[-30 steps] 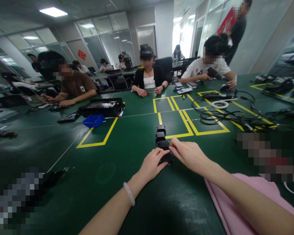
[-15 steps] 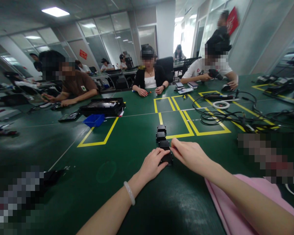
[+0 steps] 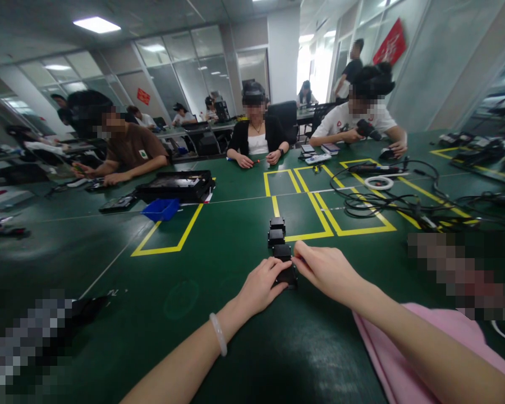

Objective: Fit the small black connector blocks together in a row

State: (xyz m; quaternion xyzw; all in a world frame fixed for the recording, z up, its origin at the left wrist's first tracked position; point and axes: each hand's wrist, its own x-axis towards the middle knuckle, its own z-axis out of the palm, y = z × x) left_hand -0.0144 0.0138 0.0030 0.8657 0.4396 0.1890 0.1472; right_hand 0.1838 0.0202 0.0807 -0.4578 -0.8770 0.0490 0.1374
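Several small black box-like parts with tiny bright tabs stand in a row on the green table. My left hand grips the nearest black part, with the thumb along its near side and the fingers over its top. My right hand is closed in a pinch at that part's right far corner; whatever sits between its fingertips is too small to make out. Just beyond lies another black part, then a further black part and the farthest black part.
A blue bin stands left, by a black tray. Tangled black cables and a white ring lie right. Pink cloth is under my right forearm. Co-workers sit across the table; one holds a power drill.
Both hands stay at the nearest black part, almost unmoved. The view has tilted slightly. In the background, a standing person has shifted to the left.
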